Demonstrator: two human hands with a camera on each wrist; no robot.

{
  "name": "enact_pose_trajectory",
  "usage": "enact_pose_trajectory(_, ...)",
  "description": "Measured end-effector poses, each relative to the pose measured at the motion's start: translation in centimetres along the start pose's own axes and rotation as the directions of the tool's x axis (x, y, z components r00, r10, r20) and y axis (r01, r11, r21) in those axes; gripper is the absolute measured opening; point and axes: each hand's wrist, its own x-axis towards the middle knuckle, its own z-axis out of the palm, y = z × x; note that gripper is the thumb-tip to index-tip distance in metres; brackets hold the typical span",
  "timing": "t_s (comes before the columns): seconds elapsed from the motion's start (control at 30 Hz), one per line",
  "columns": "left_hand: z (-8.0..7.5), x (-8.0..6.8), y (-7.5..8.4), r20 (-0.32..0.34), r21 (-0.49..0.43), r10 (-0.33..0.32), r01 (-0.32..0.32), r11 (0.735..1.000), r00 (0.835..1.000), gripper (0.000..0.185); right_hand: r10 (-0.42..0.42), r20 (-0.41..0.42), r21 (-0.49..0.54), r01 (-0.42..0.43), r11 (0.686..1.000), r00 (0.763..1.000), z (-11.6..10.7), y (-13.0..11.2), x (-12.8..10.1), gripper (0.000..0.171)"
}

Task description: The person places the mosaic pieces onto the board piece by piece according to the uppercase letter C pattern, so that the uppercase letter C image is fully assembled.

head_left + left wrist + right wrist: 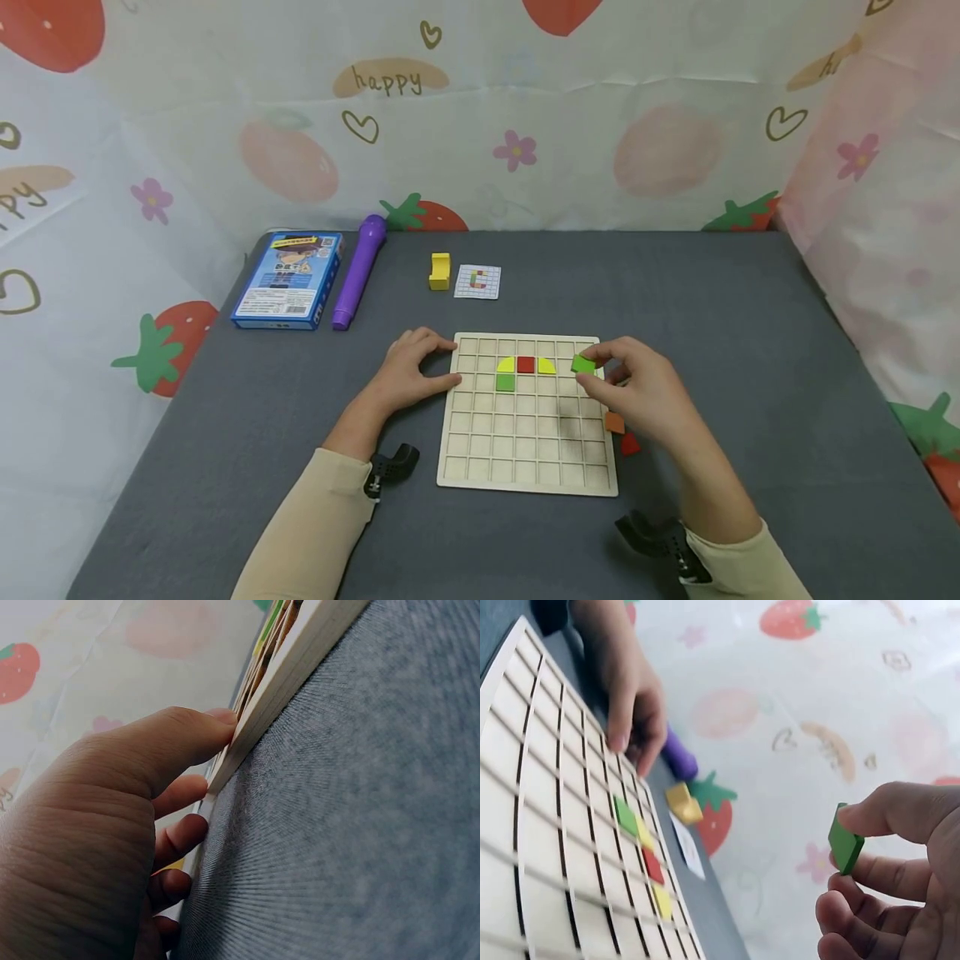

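Nearest to me, my two cream sleeves (322,517) lay on the grey table (750,333), each with a black wrist mount (390,471) strapped on. Just past them sat the wooden grid board (525,450), its near rows bare. By its right edge, partly under my right hand, an orange piece (615,422) and a red piece (630,444) rested on the cloth, close enough to be in the way on that side.

My right hand (645,396) hovered over the board's upper right corner, thumb and forefinger pinching a green block (583,364) held off the surface; the right wrist view showed it clear of the board (555,847), the other fingers (855,919) curled loosely beneath. My left hand (408,371) rested against the board's left edge, fingers relaxed and holding nothing, the thumb (180,742) pressing the board's rim (285,682).

In the second row from the far edge stood a yellow quarter-round (507,365), a red square (526,364) and another yellow quarter-round (546,365), touching in a line, with a green square (506,382) just under the left one. The cells right of them were free up to the block I held.

Beyond the board lay a small pattern card (477,282) and a yellow block (439,272) just beside it. Further left a purple pen-like thing (358,271), I think a marker, lay alongside a blue box (288,279). The table's right half was open grey cloth. The strawberry-print curtain (525,125) closed it in at the back and both sides.
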Motion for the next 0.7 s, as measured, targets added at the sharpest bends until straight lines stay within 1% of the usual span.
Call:
enact_pose_trajectory(0.17, 0.0, 0.0, 0.0, 0.0, 0.003, -0.003, 0.003, 1.0, 1.0, 0.052, -0.037, 0.056, -0.022, 0.038, 0.999, 0.998, 1.4, -1.4, 0.8, 0.026)
enact_pose_trajectory(0.3, -0.1, -0.1, 0.0, -0.003, 0.001, 0.003, -0.003, 1.0, 1.0, 0.052, -0.091, 0.108, -0.055, 0.098, 0.994, 0.99, 3.0, -1.9, 1.5, 0.027)
enact_pose_trajectory(0.37, -0.1, -0.1, 0.0, -0.004, 0.0, 0.006, -0.006, 1.0, 1.0, 0.052, -0.104, 0.131, -0.068, 0.113, 0.991, 0.986, 3.8, -2.0, 1.9, 0.027)
enact_pose_trajectory(0.53, 0.0, -0.1, 0.0, -0.003, 0.005, 0.009, -0.009, 1.0, 1.0, 0.052, -0.092, 0.168, -0.116, 0.113, 0.987, 0.981, 6.1, -2.1, 2.6, 0.028)
enact_pose_trajectory(0.7, 0.0, 0.0, -0.1, -0.003, 0.01, 0.004, -0.004, 1.0, 1.0, 0.052, -0.064, 0.186, -0.199, 0.101, 0.975, 0.98, 8.4, -1.7, 3.2, 0.025)
